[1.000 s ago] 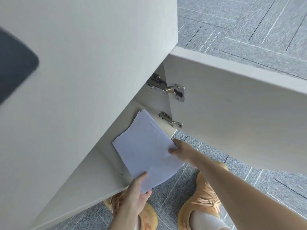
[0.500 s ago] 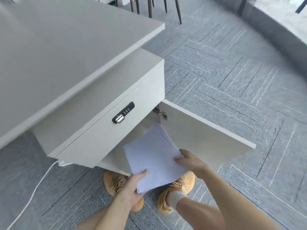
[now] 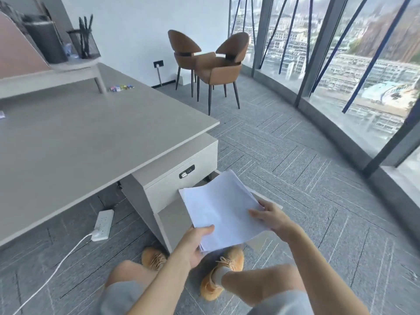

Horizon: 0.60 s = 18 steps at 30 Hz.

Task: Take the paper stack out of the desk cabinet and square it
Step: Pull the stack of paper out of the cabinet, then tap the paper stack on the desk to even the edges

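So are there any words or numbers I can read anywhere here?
None can be read.
Paper stack, held in both hands: top sheet looks blank.
Lock on the cabinet drawer: its small markings are too blurred to read.
Power strip on the floor: no readable label.

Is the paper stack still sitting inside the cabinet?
No, both the left hand and right hand hold the paper stack in front of the open cabinet.
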Available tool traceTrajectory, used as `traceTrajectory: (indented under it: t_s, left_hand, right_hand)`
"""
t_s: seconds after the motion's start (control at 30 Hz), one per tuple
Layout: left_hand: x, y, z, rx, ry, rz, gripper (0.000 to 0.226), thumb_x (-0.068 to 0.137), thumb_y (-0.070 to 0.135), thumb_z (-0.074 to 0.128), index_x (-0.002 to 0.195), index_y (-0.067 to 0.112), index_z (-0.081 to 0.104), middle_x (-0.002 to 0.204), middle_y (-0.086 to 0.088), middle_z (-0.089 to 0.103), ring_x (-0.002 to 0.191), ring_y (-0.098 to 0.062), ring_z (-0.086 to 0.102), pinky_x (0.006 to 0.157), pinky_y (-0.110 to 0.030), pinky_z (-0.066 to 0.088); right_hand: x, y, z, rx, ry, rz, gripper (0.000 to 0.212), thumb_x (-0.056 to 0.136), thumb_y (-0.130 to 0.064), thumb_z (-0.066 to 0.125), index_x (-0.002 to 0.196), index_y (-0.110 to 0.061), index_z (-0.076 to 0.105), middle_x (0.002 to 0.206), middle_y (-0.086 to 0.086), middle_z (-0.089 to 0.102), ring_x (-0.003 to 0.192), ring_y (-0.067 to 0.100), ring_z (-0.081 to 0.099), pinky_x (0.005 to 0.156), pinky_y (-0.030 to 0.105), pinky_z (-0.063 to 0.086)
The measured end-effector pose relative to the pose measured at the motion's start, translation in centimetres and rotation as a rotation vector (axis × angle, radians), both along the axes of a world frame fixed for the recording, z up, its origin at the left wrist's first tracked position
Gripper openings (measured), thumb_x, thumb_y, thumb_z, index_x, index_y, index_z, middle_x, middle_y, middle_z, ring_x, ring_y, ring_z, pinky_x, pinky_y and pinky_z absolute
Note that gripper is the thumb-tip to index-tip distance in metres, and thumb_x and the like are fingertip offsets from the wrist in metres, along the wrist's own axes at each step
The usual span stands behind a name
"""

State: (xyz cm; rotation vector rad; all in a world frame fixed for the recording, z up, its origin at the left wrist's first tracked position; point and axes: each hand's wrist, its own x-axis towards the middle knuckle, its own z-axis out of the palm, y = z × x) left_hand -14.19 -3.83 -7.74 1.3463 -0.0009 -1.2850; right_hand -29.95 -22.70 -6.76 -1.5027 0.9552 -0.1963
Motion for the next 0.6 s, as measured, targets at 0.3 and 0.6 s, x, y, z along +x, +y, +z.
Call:
traceTrajectory:
  t_s: [0.3,0.6]
  left_hand:
    - [-1.7,3.6,12.9,-0.183,-0.311,-0.057,0.026,0.090,0.007,0.063,0.116,0.010,0.067,0.099,-0.003,0.080,0.092,-0.023,0.074,0.075,-0.035,0.060]
    - [5.0,13.9,22.5,-0.295,-0.553,0.066,0.035,0.090,0.006,0.064,0.122,0.022,0.063,0.112,0.004,0.077,0.102,-0.019,0.074,0.081,-0.037,0.057]
  right_hand:
    - [-4.6,5.4,10.5,-0.097,-0.304,-0.123,0.023,0.094,-0.010,0.067,0.117,-0.012,0.069,0.110,0.012,0.079,0.094,0.030,0.077,0.077,0.037,0.062]
    - [4.8,11.8,20.2,-0.074,-0.465,0.042,0.021,0.092,-0.026,0.068,0.110,-0.016,0.071,0.109,0.005,0.079,0.100,0.028,0.075,0.095,0.048,0.055]
